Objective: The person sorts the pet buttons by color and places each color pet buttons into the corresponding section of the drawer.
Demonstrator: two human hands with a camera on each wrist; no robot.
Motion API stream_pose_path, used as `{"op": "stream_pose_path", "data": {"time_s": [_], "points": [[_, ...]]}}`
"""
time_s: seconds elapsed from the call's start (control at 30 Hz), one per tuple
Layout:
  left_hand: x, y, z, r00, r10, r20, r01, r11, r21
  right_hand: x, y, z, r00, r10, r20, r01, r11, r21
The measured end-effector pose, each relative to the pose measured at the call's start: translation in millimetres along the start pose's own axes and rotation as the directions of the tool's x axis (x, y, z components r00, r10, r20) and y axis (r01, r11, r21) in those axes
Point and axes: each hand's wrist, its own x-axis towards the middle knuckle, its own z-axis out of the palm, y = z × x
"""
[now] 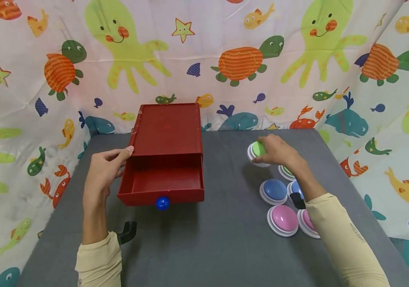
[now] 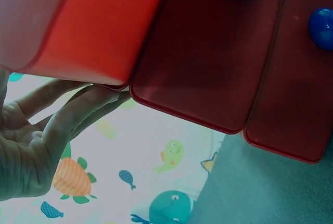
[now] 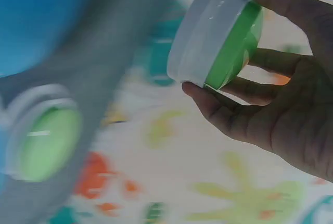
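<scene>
A red drawer cabinet [image 1: 168, 131] stands at the back left of the table, its top drawer [image 1: 161, 195] pulled out and its blue knob [image 1: 163, 203] facing me. Inside, the visible part of that drawer holds nothing. My left hand [image 1: 105, 171] touches the cabinet's left side near the top front corner, its fingers [image 2: 88, 107] fairly straight in the left wrist view. Over the table's back right, my right hand [image 1: 277, 151] grips a white round push button with a green dome [image 3: 221, 36], held by its rim and tilted in the right wrist view.
On the right lie blue buttons [image 1: 275, 189], pink buttons [image 1: 284, 218] and another green button [image 1: 286, 171], partly under my right arm. Two closed drawers [image 2: 203, 62] with blue knobs show in the left wrist view. A patterned curtain [image 1: 190, 52] hangs behind the table.
</scene>
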Motion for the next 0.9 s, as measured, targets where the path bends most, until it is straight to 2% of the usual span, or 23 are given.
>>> {"op": "stream_pose_path", "data": {"time_s": [0.17,0.27,0.33,0.43,0.6,0.8,0.9], "points": [[0.0,-1.5,0.9,1.0,0.002,-0.015,-0.002,1.0,0.01,-25.8,-70.7,-47.6,0.991,-0.049,-0.127,0.059,0.995,0.079],[0.6,-3.3,0.4,1.0,-0.002,-0.011,0.002,1.0,0.013,-36.8,-116.2,-61.9,0.972,-0.129,-0.195,0.155,0.979,0.128],[1.2,-4.3,-0.4,1.0,-0.005,-0.011,0.006,1.0,0.015,-39.5,-145.1,-64.2,0.957,-0.2,-0.209,0.234,0.96,0.154],[1.8,-4.8,-2.3,1.0,-0.006,-0.011,0.007,1.0,0.013,-37.0,-184.4,-57.6,0.932,-0.317,-0.175,0.347,0.92,0.18],[2.5,-2.9,-4.6,1.0,-0.006,-0.008,0.006,1.0,0.023,-28.6,-236.0,-35.6,0.891,-0.446,-0.086,0.454,0.88,0.143],[3.7,-2.2,-5.5,1.0,-0.023,-0.007,0.024,0.999,0.036,-20.0,-274.1,-7.8,0.849,-0.527,-0.044,0.527,0.85,-0.018],[4.8,-4.0,-4.2,1.0,-0.023,-0.008,0.023,0.999,0.028,-18.4,-283.6,1.8,0.845,-0.533,-0.041,0.525,0.841,-0.129]]}}
